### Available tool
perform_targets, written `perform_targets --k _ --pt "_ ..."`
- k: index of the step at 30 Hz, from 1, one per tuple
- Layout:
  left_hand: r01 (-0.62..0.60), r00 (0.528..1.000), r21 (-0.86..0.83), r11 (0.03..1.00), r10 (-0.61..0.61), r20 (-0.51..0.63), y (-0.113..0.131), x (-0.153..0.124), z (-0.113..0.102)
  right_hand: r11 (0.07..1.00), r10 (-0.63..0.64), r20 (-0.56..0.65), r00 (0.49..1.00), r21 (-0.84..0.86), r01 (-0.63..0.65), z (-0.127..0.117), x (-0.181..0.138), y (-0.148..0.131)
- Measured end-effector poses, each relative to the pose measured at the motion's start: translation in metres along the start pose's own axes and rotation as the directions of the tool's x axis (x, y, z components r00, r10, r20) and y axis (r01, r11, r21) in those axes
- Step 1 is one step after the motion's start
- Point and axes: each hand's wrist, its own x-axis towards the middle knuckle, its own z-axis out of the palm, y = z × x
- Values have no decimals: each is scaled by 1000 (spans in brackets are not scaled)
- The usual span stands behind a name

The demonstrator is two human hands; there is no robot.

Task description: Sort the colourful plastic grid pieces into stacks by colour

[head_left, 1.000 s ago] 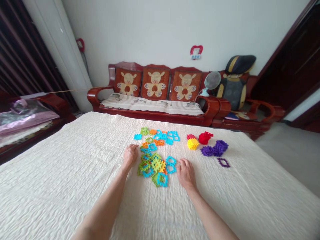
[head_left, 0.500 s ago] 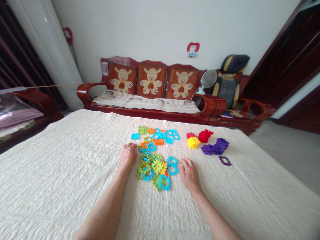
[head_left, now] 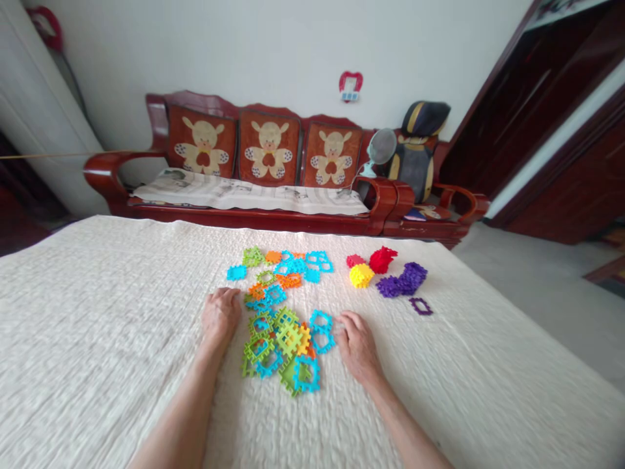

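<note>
A pile of flat plastic interlocking pieces [head_left: 283,339] in green, blue, orange and yellow lies on a cream quilted cover [head_left: 97,312]. My left hand [head_left: 221,316] rests knuckles up on the cover at the pile's left edge, fingers curled under, with nothing showing in them. My right hand [head_left: 355,345] lies at the pile's right edge. Its fingertips are pressed together against a blue frame piece [head_left: 321,322]; whether they grip it is hidden. More blue, green and orange pieces [head_left: 288,266] are scattered further back.
Built clusters sit to the right: yellow [head_left: 361,275], red [head_left: 381,258] and purple [head_left: 404,281], with one loose purple frame [head_left: 420,306]. Behind the cover stands a wooden sofa [head_left: 254,163] with bear cushions, a small fan [head_left: 381,146] and a backpack [head_left: 420,153].
The view has swung right and tipped down, so everything sits further left and lower. Both hands have stayed at the sides of the pile, the right fingertips closing in on the blue piece.
</note>
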Motion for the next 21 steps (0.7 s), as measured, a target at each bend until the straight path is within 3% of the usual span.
perform_targets --k 7,13,21 --pt "-1 1000 15 1000 2 -20 -3 1 4 999 11 -9 1000 32 -10 -2 0 -1" --pt "15 999 -12 1000 -15 -41 -1 -1 2 999 -32 -6 999 -37 32 -3 1 -1" --pt "-7 999 -59 998 4 -45 -2 0 5 984 -35 160 986 -167 62 -11 39 5"
